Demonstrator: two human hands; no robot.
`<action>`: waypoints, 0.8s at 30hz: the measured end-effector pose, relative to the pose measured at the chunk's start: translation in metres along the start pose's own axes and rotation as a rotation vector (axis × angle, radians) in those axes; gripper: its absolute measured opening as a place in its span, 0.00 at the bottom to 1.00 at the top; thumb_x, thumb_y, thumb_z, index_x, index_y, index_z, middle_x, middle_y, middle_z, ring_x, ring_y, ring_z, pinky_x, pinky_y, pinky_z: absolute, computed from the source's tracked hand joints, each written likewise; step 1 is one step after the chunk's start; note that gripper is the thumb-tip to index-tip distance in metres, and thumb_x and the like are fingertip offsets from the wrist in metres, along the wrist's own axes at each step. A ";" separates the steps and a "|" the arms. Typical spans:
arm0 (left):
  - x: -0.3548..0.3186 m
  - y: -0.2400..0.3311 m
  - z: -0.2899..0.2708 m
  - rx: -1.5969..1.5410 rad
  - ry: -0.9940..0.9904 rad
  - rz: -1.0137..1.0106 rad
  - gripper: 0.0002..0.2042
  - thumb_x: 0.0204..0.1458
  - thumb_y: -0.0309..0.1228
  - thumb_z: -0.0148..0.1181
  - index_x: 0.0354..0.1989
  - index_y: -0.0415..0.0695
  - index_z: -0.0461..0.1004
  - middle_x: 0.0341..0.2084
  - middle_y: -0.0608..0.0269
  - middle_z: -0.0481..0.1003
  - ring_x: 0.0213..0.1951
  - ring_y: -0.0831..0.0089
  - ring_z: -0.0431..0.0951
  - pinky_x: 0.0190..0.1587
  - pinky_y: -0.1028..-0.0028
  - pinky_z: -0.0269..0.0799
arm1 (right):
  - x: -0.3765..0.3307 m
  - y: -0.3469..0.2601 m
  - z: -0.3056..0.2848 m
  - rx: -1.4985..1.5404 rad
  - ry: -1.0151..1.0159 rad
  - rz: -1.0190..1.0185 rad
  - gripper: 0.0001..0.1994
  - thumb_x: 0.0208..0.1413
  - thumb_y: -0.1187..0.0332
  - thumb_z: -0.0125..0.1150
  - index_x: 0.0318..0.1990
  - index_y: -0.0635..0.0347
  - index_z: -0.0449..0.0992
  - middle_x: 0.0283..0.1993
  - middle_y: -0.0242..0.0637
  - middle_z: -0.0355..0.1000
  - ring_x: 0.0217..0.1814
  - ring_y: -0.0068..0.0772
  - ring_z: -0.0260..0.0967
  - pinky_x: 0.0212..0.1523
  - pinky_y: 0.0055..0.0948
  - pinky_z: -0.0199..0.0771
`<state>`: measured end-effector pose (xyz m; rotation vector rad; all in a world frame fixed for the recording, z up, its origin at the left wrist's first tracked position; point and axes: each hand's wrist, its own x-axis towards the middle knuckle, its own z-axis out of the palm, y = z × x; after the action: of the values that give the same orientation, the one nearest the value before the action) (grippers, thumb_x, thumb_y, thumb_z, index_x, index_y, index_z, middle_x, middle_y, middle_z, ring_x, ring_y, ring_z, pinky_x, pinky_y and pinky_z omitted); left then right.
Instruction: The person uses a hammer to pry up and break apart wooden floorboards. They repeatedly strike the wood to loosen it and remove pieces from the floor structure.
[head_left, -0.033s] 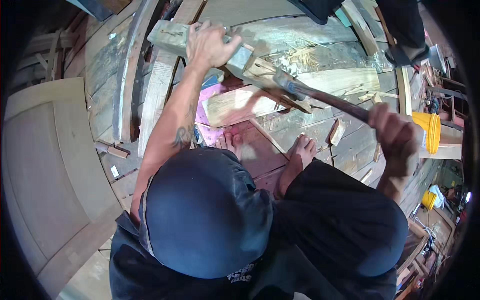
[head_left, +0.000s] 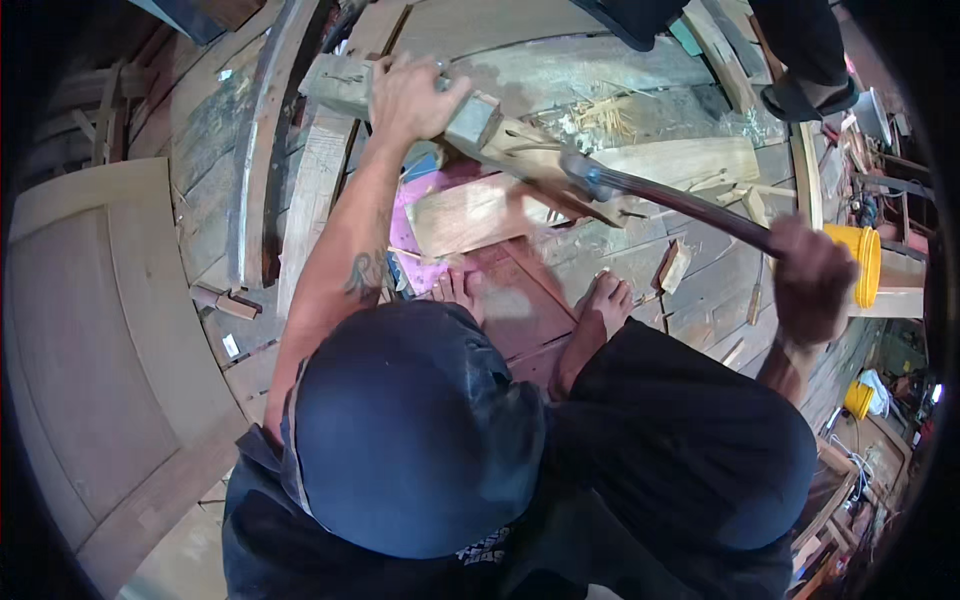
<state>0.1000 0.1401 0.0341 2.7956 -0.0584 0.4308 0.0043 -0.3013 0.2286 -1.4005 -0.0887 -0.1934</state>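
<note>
Worn, grey-brown planks make up the floor [head_left: 700,325], with a panelled wooden door [head_left: 70,340] lying smooth and broad on the person's left. Ahead of the feet is a squared timber [head_left: 340,85], weathered on its faces; past a blocky shoulder it narrows to a paler, rough-split end. The left hand [head_left: 412,100] is clamped over it, fingers bent across the top and thumb spread toward the shoulder. A pale, straight-grained board [head_left: 465,215] lies just beside it, on the near side. Over the timber's rough end reaches a hammer [head_left: 690,207] with a long, slim handle and a shiny metal head; from here I can't tell whether head and wood touch. The right hand [head_left: 815,280], a little blurred, has its fingers wrapped tight round the handle's far end, near a round yellow plastic bucket [head_left: 866,268]. Thin, straw-coloured shavings [head_left: 612,115] litter the planks beyond.
</note>
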 end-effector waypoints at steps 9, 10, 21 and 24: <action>0.009 -0.040 0.009 -0.028 0.014 0.046 0.26 0.62 0.53 0.56 0.47 0.40 0.85 0.45 0.45 0.83 0.55 0.49 0.79 0.68 0.49 0.60 | 0.029 0.021 -0.090 0.228 -0.103 -0.149 0.27 0.79 0.47 0.42 0.23 0.45 0.55 0.20 0.22 0.48 0.30 0.27 0.48 0.48 0.38 0.58; 0.010 -0.037 0.005 0.085 -0.033 0.026 0.25 0.63 0.52 0.57 0.46 0.40 0.84 0.46 0.45 0.83 0.55 0.48 0.78 0.67 0.50 0.61 | 0.031 0.022 -0.090 0.222 -0.067 -0.155 0.27 0.79 0.48 0.42 0.23 0.44 0.54 0.19 0.22 0.48 0.29 0.25 0.48 0.45 0.36 0.54; 0.005 0.128 -0.040 -0.636 -0.252 0.432 0.20 0.66 0.34 0.59 0.65 0.43 0.75 0.62 0.45 0.76 0.62 0.49 0.77 0.65 0.59 0.70 | 0.012 -0.054 -0.053 0.490 -0.227 -0.287 0.29 0.78 0.47 0.46 0.20 0.43 0.54 0.17 0.23 0.50 0.27 0.24 0.51 0.49 0.35 0.55; -0.003 0.140 -0.049 -0.857 -0.433 0.363 0.16 0.67 0.30 0.58 0.61 0.40 0.78 0.52 0.43 0.81 0.54 0.48 0.83 0.57 0.58 0.76 | 0.008 -0.051 -0.033 0.556 -0.201 -0.241 0.29 0.78 0.48 0.46 0.20 0.43 0.54 0.17 0.23 0.51 0.26 0.23 0.52 0.49 0.34 0.55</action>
<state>0.0704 0.0224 0.1194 1.9644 -0.6785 -0.1270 0.0009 -0.3424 0.2735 -0.8481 -0.4460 -0.2069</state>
